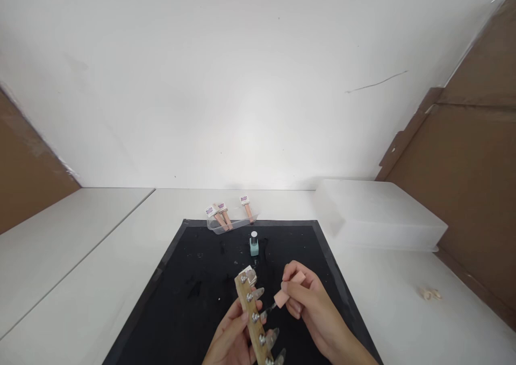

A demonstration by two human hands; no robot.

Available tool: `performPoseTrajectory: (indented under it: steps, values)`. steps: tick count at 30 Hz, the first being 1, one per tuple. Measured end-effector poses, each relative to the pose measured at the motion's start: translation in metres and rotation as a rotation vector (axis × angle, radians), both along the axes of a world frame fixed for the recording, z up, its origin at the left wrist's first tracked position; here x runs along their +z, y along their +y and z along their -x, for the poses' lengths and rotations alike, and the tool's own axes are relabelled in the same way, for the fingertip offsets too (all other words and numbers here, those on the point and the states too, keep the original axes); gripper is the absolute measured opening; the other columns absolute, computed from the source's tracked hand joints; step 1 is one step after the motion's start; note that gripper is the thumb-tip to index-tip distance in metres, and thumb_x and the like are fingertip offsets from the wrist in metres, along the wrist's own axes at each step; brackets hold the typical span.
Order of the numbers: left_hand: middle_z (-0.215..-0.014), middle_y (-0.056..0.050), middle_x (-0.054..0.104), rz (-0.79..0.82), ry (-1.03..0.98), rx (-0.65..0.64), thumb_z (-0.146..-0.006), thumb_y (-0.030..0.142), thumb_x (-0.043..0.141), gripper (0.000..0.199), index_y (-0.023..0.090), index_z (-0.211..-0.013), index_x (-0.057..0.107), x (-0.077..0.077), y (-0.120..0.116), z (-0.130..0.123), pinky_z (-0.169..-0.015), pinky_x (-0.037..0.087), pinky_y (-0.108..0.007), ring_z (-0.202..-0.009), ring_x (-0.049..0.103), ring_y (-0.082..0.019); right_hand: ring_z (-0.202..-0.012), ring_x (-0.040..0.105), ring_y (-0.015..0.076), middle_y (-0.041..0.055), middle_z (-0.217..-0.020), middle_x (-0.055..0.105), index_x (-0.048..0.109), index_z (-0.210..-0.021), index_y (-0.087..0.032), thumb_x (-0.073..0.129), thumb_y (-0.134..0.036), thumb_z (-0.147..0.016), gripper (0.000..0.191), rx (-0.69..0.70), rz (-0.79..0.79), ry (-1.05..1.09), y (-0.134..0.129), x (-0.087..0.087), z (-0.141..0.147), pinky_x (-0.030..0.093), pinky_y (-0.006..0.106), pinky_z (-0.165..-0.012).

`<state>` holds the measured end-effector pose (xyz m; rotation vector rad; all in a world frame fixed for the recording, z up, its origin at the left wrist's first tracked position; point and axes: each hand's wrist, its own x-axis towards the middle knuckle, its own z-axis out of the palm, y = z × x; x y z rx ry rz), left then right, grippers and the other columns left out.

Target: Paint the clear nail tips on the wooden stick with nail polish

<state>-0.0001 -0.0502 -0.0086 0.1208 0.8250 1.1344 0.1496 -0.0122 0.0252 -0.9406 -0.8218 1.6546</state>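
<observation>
My left hand (235, 333) is wrapped around a narrow wooden strip (252, 319) that is tilted toward me. Several clear false nail tips (272, 337) stick out to the right from metal mounts along it. A pale piece (244, 271) shows behind the strip's far end, mostly hidden. Between the thumb and fingers of my right hand (306, 295) is a pink nail polish brush (281, 299), held by its cap. Its dark bristle end points down-left at a middle nail tip; whether it touches is too small to tell.
A teal nail polish bottle (253, 245) with a white-topped cap stands on the black mat (181, 290). Behind it, a clear tray (220, 230) holds several pink tubes with white labelled ends. A white box (379, 214) sits at the right, near small beige bits (429, 293).
</observation>
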Motion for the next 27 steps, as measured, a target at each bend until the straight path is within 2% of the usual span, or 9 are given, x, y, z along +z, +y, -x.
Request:
performPoseTrajectory:
  steps: [8, 16, 22, 27]
  values:
    - [-0.080, -0.003, 0.068, 0.020, -0.017, 0.005, -0.072, 0.012, 0.060, 0.051, 0.019, -0.120, 0.044, -0.0003, 0.0003, 0.0010, -0.070, 0.049, -0.035, -0.070, 0.063, -0.015, -0.039, 0.023, 0.0050, -0.0063, -0.044, 0.046, 0.050, -0.067, -0.017, 0.059, -0.016, -0.065, 0.009, -0.024, 0.004, -0.034, 0.0004, -0.0023, 0.0002, 0.020, 0.020, -0.040]
    - [-0.080, -0.002, 0.067, 0.029, 0.017, -0.005, -0.072, 0.010, 0.060, 0.041, 0.016, -0.111, 0.049, 0.0040, 0.0003, 0.0015, -0.069, 0.050, -0.033, -0.070, 0.063, -0.015, -0.042, 0.022, 0.0057, -0.0081, -0.048, 0.038, 0.049, -0.069, -0.018, 0.065, -0.021, -0.069, 0.016, -0.032, -0.005, 0.138, -0.0021, -0.0014, -0.0018, 0.021, 0.020, -0.041]
    - [-0.084, -0.003, 0.067, 0.011, 0.035, -0.009, -0.072, 0.012, 0.060, 0.032, 0.016, -0.103, 0.054, 0.0063, -0.0004, 0.0005, -0.068, 0.049, -0.031, -0.073, 0.063, -0.016, -0.040, 0.020, 0.0047, -0.0100, -0.045, 0.031, 0.051, -0.068, -0.017, 0.068, -0.025, -0.072, 0.019, 0.033, -0.046, 0.116, -0.0029, -0.0031, -0.0016, 0.019, 0.020, -0.040]
    - [-0.082, -0.002, 0.067, 0.012, -0.003, -0.015, -0.070, 0.014, 0.062, 0.038, 0.017, -0.107, 0.053, 0.0033, 0.0005, 0.0010, -0.066, 0.049, -0.030, -0.072, 0.063, -0.015, -0.038, 0.021, 0.0041, -0.0104, -0.043, 0.032, 0.052, -0.067, -0.017, 0.070, -0.024, -0.070, 0.020, 0.066, -0.054, 0.105, -0.0019, -0.0037, -0.0011, 0.020, 0.020, -0.040]
